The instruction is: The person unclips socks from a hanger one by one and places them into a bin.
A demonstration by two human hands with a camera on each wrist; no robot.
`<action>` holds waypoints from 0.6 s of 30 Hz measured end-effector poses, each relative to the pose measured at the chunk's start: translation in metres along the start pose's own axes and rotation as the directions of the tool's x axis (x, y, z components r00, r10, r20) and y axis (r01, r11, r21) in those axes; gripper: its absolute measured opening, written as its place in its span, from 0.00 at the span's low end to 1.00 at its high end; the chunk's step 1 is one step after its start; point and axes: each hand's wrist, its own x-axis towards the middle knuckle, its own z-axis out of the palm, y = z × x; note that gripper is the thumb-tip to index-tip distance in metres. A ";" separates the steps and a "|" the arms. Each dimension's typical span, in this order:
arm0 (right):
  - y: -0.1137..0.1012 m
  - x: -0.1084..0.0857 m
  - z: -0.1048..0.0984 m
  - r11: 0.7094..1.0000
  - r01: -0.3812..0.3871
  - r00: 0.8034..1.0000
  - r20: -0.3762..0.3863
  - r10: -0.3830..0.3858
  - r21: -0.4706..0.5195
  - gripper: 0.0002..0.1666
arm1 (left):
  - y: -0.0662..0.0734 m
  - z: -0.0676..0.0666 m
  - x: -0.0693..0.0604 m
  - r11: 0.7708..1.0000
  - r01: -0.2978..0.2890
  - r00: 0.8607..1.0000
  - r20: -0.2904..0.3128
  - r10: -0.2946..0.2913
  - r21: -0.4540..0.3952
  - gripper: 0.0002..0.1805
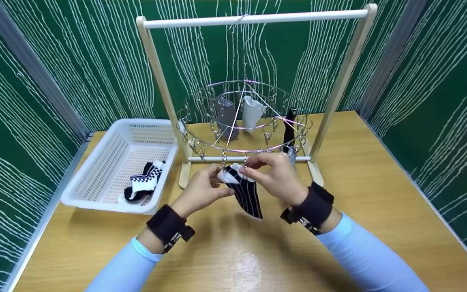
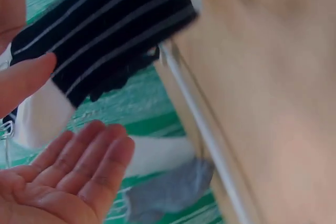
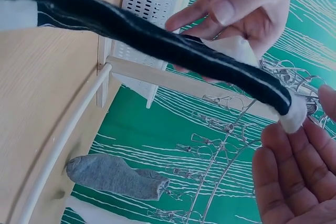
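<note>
A black sock with white stripes and white ends (image 1: 249,196) hangs at the front of a round metal clip hanger (image 1: 233,151). My right hand (image 1: 276,176) pinches its white upper edge beside a small metal clip. The right wrist view shows that white edge (image 3: 295,116) between thumb and fingers, close against the clips. At the sock's left side is my left hand (image 1: 203,188), its thumb by the striped fabric. In the left wrist view, the left fingers (image 2: 100,182) extend fairly straight below the sock's white patch (image 2: 44,114).
A wooden stand (image 1: 258,19) carries the hanger. A grey sock (image 1: 226,115), a white sock (image 1: 253,111) and a black sock (image 1: 289,132) hang from it. To the left, a white basket (image 1: 95,178) contains black-and-white socks (image 1: 146,182). Patterned green walls enclose the table (image 1: 379,194).
</note>
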 end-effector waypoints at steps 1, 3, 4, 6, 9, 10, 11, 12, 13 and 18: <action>0.000 0.000 0.000 1.000 0.001 1.000 -0.003 -0.001 -0.004 0.07 | -0.001 0.002 0.001 1.000 0.003 1.000 0.003 -0.003 -0.027 0.23; 0.000 -0.001 0.000 1.000 -0.001 1.000 -0.007 0.001 -0.007 0.07 | -0.001 0.004 0.002 0.997 0.009 1.000 0.006 -0.009 -0.071 0.20; 0.001 -0.001 0.000 1.000 -0.004 1.000 -0.009 0.004 -0.005 0.07 | -0.001 0.005 0.002 0.997 0.006 1.000 0.005 -0.006 -0.083 0.18; 0.001 -0.001 0.000 1.000 -0.008 1.000 -0.015 0.008 0.003 0.07 | -0.001 0.007 0.003 0.996 0.002 1.000 0.000 -0.002 -0.093 0.15; 0.002 -0.002 0.000 1.000 -0.003 0.999 -0.033 0.004 0.027 0.07 | 0.000 0.008 0.002 0.995 -0.010 1.000 -0.003 0.010 -0.096 0.11; 0.002 -0.002 0.000 0.999 0.001 0.999 -0.042 0.000 0.035 0.07 | 0.000 0.008 0.002 0.995 -0.016 1.000 -0.001 0.016 -0.098 0.11; 0.002 -0.001 0.000 0.999 0.008 0.999 -0.051 -0.005 0.045 0.07 | 0.001 0.008 0.001 0.995 -0.021 1.000 0.000 0.022 -0.099 0.10; 0.002 -0.002 0.000 0.998 0.015 0.998 -0.060 -0.012 0.053 0.08 | 0.001 0.008 0.001 0.995 -0.028 1.000 0.001 0.028 -0.100 0.10; 0.002 -0.002 0.001 0.998 0.024 0.997 -0.068 -0.020 0.058 0.08 | 0.001 0.009 0.001 0.994 -0.033 0.999 0.003 0.034 -0.103 0.10; 0.006 -0.003 0.002 0.994 0.078 0.993 -0.099 -0.070 0.078 0.07 | 0.003 0.007 -0.001 0.995 -0.064 0.998 0.004 0.065 -0.082 0.09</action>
